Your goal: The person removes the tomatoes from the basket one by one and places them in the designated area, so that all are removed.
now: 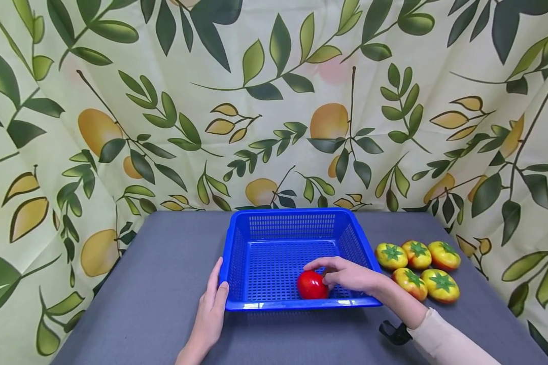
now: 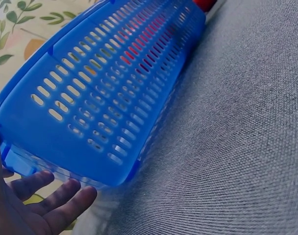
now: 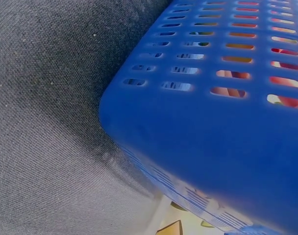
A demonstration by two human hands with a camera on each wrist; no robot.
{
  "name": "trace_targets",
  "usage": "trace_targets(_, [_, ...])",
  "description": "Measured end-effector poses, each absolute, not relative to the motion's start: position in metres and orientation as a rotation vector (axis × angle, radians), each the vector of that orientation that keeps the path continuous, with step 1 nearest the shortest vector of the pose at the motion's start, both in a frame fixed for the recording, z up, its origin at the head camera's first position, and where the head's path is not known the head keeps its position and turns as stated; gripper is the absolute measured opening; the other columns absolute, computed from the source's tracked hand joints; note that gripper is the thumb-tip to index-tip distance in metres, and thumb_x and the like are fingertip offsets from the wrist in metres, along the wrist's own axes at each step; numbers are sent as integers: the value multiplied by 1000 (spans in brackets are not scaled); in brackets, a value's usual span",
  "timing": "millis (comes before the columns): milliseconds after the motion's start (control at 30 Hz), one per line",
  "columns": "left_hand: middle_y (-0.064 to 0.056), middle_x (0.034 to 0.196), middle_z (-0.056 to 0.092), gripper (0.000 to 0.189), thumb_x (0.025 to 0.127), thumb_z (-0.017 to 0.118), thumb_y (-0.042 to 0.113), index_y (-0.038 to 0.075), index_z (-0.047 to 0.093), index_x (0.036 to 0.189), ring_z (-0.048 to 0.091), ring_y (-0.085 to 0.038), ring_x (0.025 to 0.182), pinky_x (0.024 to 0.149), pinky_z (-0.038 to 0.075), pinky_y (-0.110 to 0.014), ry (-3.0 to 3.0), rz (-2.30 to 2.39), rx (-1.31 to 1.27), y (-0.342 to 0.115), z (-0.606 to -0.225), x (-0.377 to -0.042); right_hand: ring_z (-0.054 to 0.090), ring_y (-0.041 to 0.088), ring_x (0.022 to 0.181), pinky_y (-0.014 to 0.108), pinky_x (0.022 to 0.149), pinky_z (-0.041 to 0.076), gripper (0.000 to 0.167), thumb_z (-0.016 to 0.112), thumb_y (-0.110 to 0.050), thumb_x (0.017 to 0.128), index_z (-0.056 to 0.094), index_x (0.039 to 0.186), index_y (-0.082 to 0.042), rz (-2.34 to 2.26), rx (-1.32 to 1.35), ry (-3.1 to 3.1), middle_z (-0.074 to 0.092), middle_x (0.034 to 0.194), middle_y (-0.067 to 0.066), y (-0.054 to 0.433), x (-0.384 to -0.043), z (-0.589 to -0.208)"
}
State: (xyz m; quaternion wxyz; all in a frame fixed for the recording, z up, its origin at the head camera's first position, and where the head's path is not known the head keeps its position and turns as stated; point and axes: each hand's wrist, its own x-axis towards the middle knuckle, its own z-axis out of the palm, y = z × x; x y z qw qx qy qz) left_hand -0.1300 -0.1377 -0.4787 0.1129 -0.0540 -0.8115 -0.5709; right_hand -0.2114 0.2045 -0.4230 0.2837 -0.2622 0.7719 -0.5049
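Observation:
A glossy red tomato [image 1: 312,285] sits inside the blue plastic basket [image 1: 301,305], close to its front wall. My right hand [image 1: 349,275] reaches over the basket's right front corner and holds the tomato, index finger curved over its top and thumb at its right side. At the basket's left front corner rests my left hand [image 1: 212,304], touching the outer wall and rim. In the left wrist view, the left hand's fingers [image 2: 61,200] stretch out under the rim. Red shows through the slots of the basket wall [image 2: 85,142] there. The right wrist view shows the basket's outside [image 3: 188,122]; the right hand is mostly hidden.
Several yellow-and-red tomatoes [image 1: 418,255] with green star-shaped tops stand in two rows right of the basket. The grey cloth table [image 1: 155,284] lies beneath everything. Leaf-and-fruit patterned fabric [image 1: 274,116] hangs behind and along both sides. A black strap mount [image 1: 395,333] is at the right wrist.

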Motion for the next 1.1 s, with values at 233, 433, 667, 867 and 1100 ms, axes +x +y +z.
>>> trace_targets(233, [-13,158,27,54,108,37,27,16,20,158,29,-35,141,108,24,-61,-2384,-1708,-150,-137,-477,-130,48,33,114,48,88,48,45,52,-3,94,57,137,-14,-1347,-610,2057,49,132,13,205,-211,-422])
trace_targets(433, [-13,159,25,55,108,36,29,16,18,158,27,-37,141,108,23,-61,-2398,-1706,-146,-137,-476,-129,42,36,123,49,92,44,46,61,-17,95,54,141,-12,-1278,-637,2091,48,137,12,205,-211,-421])
trace_targets(667, [-14,159,24,55,108,35,30,16,17,158,26,-38,142,108,22,-62,-2406,-1701,-149,-137,-476,-129,46,33,119,46,90,45,48,68,-24,93,57,138,-12,-1269,-635,2126,52,132,9,205,-211,-423])
trace_targets(867, [-14,158,26,54,108,36,31,19,18,158,28,-37,141,108,23,-61,-2406,-1691,-141,-137,-476,-128,43,35,125,46,94,44,55,66,-15,93,49,144,-9,-1299,-698,1992,48,139,12,204,-211,-423])
trace_targets(1100, [-14,158,26,55,108,36,33,20,19,158,29,-38,141,108,24,-62,-2403,-1679,-139,-137,-478,-129,40,35,127,48,96,42,55,68,-17,91,50,142,-13,-1285,-752,2008,47,140,9,204,-210,-423])
